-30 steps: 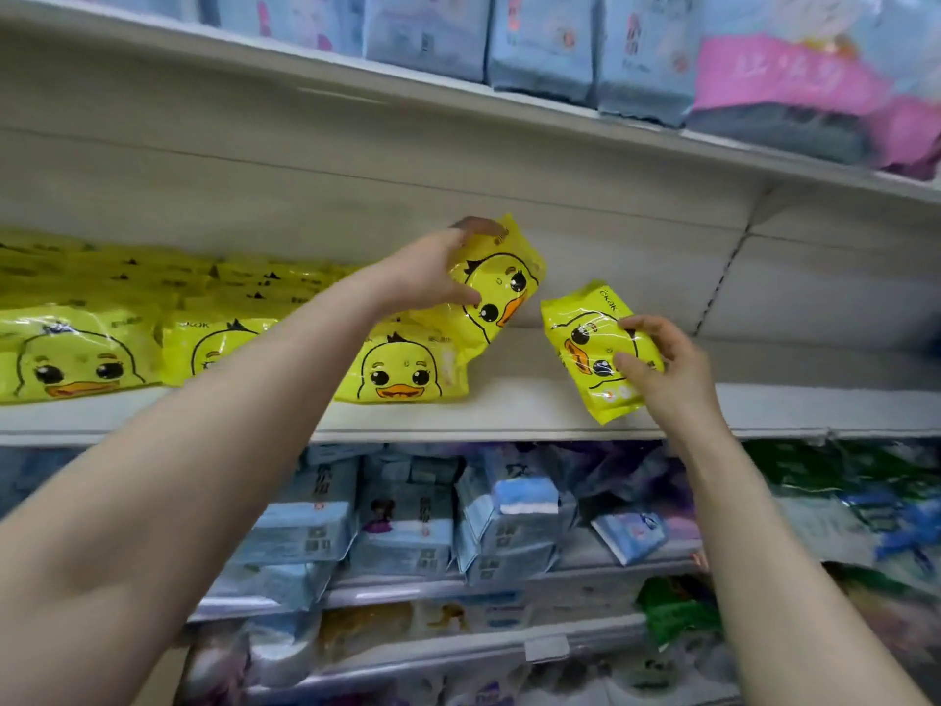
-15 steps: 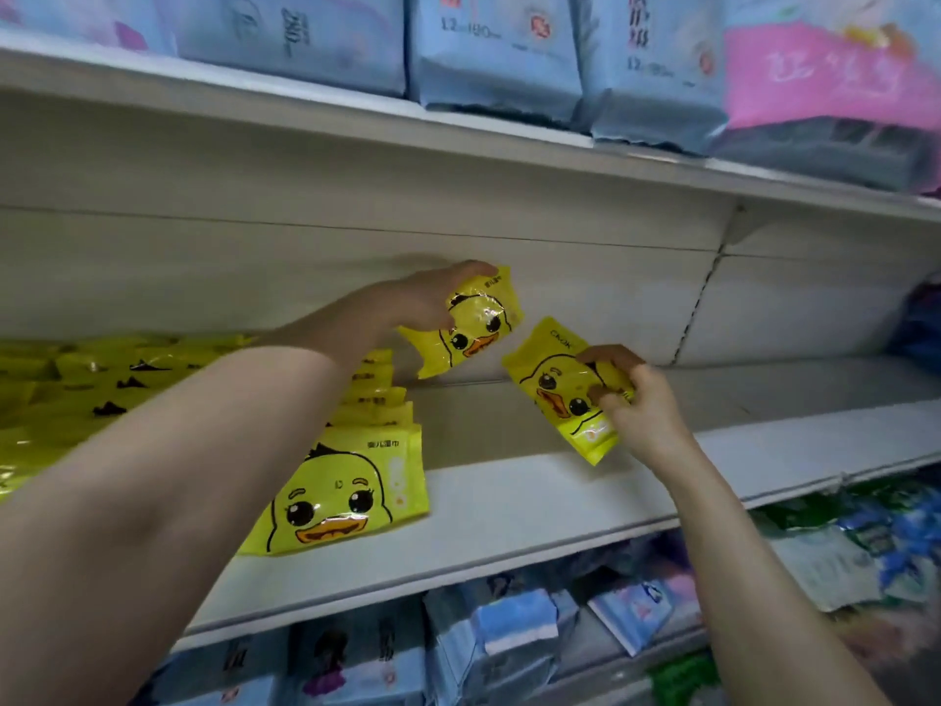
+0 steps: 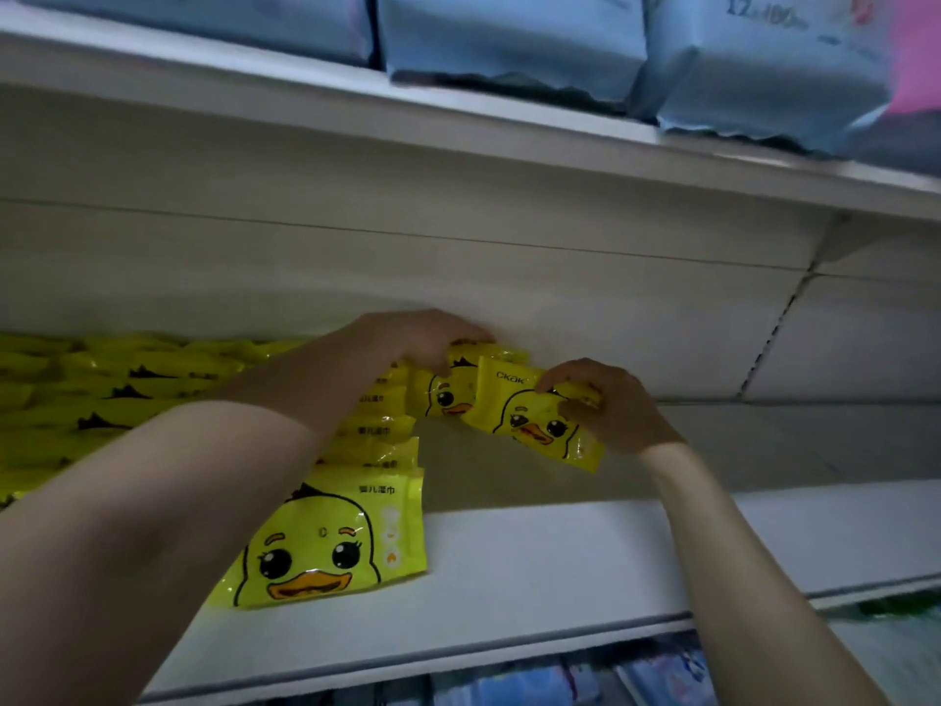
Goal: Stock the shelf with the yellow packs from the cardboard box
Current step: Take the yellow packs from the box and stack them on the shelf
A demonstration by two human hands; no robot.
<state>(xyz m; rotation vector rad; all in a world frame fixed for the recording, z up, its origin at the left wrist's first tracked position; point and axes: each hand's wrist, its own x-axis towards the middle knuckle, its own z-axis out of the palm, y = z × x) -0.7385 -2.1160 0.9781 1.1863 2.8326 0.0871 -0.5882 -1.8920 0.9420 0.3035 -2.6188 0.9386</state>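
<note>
Deep on the white shelf [image 3: 560, 563], against the back wall, my left hand [image 3: 433, 341] grips a yellow duck pack [image 3: 450, 392] from above. Just to its right my right hand [image 3: 608, 407] pinches a second yellow duck pack [image 3: 532, 417], which overlaps the first one's right edge. To the left, rows of the same yellow packs [image 3: 326, 542] stand one behind another, the front one showing its duck face. The cardboard box is out of view.
The shelf to the right of the packs is bare white board up to a seam in the back panel [image 3: 769, 338]. Blue packs [image 3: 514, 38] fill the shelf above, a pink pack [image 3: 921, 53] at its right end. Blue packs [image 3: 657, 680] show below.
Both hands have moved down and farther back onto the shelf with their packs. The two packs, apart earlier, now overlap near the back wall. The view has tilted upward.
</note>
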